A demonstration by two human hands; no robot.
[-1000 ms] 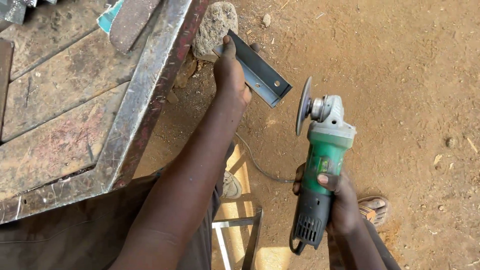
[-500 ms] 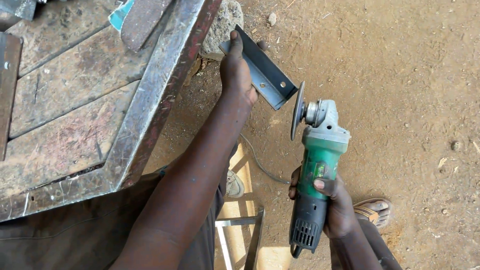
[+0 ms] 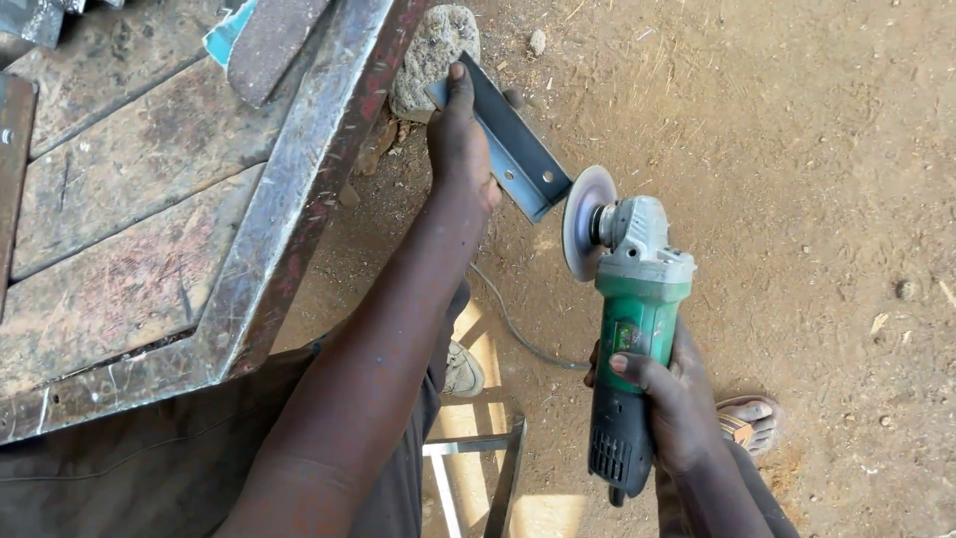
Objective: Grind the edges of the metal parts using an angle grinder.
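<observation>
Closing in since the earlier frame: grinder disc (image 3: 588, 221) now almost at the near end of the angle iron (image 3: 508, 149). Left hand (image 3: 460, 139) clamps the one iron piece over the dirt, right of the metal table (image 3: 299, 189). Right hand (image 3: 669, 399) grips the one green angle grinder (image 3: 637, 329). One rock (image 3: 433, 55) far behind.

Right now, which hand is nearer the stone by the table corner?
Left. The left hand grips the metal angle bar right beside the stone. The right hand holds the green angle grinder, well below and to the right.
</observation>
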